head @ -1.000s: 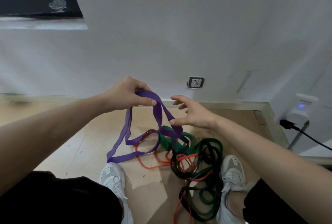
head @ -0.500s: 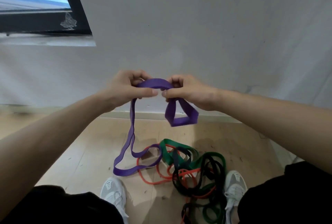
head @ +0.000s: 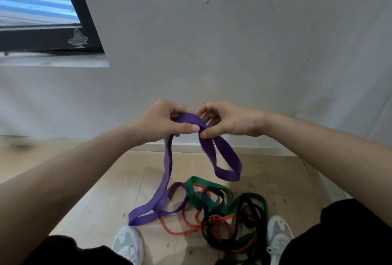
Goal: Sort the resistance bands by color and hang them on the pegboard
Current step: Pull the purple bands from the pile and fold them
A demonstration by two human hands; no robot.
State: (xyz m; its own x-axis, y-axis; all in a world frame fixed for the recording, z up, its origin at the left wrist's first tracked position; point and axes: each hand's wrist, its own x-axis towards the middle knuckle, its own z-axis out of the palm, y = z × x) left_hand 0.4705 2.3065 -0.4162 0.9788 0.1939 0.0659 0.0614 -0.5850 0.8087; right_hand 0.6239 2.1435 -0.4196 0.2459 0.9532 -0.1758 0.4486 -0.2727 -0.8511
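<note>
A pale grey wall (head: 233, 31) fills most of the view. Below it a light wooden floor (head: 101, 190) runs to a pale baseboard (head: 254, 151). A dark-framed window (head: 42, 10) sits in the upper left corner.

Both bare forearms reach forward from the lower corners and meet in front of the wall. Black trousers (head: 339, 233) cover the knees at the bottom edge.

The purple band (head: 167, 171) is held up in the air between the two hands. Its top arches from one hand to the other. From the left hand a long doubled length hangs down, and its lower end lies on the floor just beside the left shoe (head: 127, 241). From the right hand a shorter loop hangs free, clear of the floor.

The other bands lie in a tangled heap on the floor between the feet: a green band (head: 194, 192), a black band (head: 252, 211) and a thin orange band (head: 176, 231), all crossing one another. The heap reaches to the right shoe (head: 279, 235).

The left hand (head: 161, 122) grips the purple band, its thumb pressed flat on top and its fingers curled beneath. The right hand (head: 229, 120) pinches the band between thumb and forefinger, with its other fingers loosely curled above. The two thumbs nearly touch.
</note>
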